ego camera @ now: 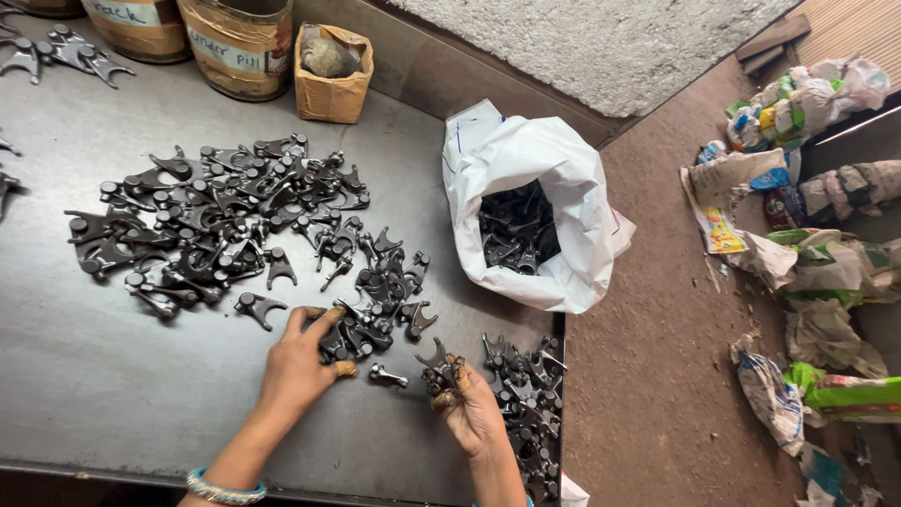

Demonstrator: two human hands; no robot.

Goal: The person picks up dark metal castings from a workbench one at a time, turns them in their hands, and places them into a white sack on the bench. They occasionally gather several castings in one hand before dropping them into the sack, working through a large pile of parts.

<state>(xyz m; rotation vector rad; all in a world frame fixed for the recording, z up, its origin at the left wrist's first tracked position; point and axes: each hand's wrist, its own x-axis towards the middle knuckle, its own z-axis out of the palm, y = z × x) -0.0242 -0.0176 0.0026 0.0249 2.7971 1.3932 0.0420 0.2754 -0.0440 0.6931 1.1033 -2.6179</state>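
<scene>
Dark metal forked parts [225, 225] lie heaped on our steel table [84, 376]. Our left hand [298, 361] rests spread over some; our right hand [469, 408] pinches one forked piece [439, 360], seemingly oily, beside the white sack [535, 207].

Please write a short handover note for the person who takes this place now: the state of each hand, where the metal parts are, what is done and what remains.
Left hand: lies flat on the loose metal fork parts spread across the dark table, fingers on the nearest ones.
Right hand: holds one fork part upright in its fingertips.
Done: a smaller pile lies at the table's right edge, beside the right hand.
Left: the large spread is still loose, and the open white bag holds more dark parts.
</scene>
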